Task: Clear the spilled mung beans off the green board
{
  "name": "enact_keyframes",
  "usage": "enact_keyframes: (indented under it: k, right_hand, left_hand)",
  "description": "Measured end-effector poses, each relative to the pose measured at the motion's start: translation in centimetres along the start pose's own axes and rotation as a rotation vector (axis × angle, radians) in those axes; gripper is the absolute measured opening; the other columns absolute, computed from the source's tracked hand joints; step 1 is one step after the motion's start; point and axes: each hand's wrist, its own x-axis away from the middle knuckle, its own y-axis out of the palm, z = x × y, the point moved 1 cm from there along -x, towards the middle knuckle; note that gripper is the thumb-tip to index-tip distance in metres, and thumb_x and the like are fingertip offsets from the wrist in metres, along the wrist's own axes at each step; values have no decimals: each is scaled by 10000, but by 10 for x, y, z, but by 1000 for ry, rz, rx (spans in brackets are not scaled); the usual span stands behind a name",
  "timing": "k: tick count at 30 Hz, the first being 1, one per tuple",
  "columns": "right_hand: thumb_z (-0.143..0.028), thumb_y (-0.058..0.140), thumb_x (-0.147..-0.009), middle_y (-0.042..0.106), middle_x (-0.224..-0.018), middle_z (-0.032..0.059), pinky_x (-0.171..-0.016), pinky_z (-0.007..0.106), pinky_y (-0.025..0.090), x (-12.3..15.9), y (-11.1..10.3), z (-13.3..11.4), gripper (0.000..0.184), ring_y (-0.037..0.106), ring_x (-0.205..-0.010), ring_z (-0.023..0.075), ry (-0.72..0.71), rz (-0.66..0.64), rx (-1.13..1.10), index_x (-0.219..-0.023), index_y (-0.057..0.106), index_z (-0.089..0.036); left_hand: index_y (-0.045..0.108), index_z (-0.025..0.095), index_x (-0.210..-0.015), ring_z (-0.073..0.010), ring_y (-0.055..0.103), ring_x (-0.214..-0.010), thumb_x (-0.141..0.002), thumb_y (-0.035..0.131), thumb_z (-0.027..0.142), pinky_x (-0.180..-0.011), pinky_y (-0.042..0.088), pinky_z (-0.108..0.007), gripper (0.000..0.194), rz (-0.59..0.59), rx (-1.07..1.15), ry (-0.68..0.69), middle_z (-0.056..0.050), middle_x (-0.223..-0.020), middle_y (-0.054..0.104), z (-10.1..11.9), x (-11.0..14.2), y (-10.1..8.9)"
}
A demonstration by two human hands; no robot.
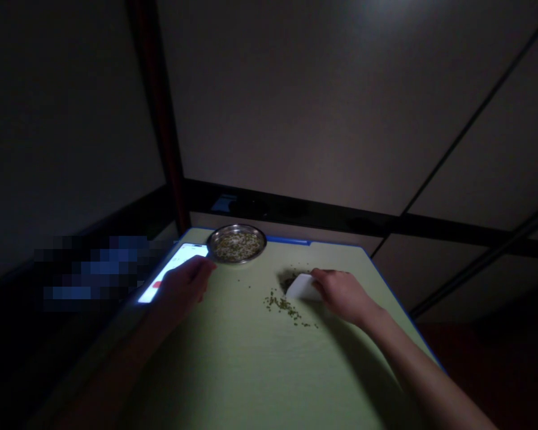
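Observation:
My right hand (343, 292) grips a flat white card (303, 288), its lower edge down at the table among small greenish seeds (283, 306). Those seeds lie scattered in front of and to the left of the card, with a darker cluster (289, 282) right beside its left edge. My left hand (189, 283) is closed with curled fingers, over the right side of a phone (174, 272) with a bright screen. Whatever is inside those fingers, if anything, is hidden. Beyond that hand stands a round metal plate (236, 261) holding mixed pale and greenish grains (237, 243).
Everything rests on a light green table (233, 358) with a blue edge. At its far edge is a blue strip (289, 240). A panelled wall (287, 107) rises right behind, and the surroundings are dark. A blurred patch (98, 269) lies to the left.

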Motion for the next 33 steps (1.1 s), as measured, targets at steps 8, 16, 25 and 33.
enact_keyframes:
  k: [8,16,25,33]
  right_hand:
    - [-236,428,-982,753,-1030,109,-697,297,400,-18,1,-9,187,709,-896,245,13,24,20,-1064,595,-215]
    - [-145,502,-877,748,-1025,102,-720,301,426,-38,1,-34,220,702,-898,251,-47,73,41,-1063,597,-214]
    - [-139,507,-869,738,-1037,98,-750,309,451,-52,-8,-62,233,694,-917,248,-117,86,22,-1071,597,-212]
    - [-108,458,-883,729,-1110,135,-818,337,460,-72,-9,-84,326,679,-975,257,-143,53,-1,-1167,598,-185]
  left_hand:
    - [596,244,-826,-132,480,-441,-896,496,499,-469,374,-267,283,-7,31,-30,87,-480,506,2,2,-3]
    - [602,233,-820,-133,485,-436,-880,485,500,-465,374,-264,298,48,43,-45,79,-474,500,8,3,-8]
    - [597,239,-796,-144,511,-455,-890,471,485,-481,379,-277,292,76,-33,-1,66,-479,508,5,1,-10]
    - [599,245,-776,-147,515,-498,-890,475,448,-514,378,-284,264,93,-81,22,61,-500,510,7,0,-12]
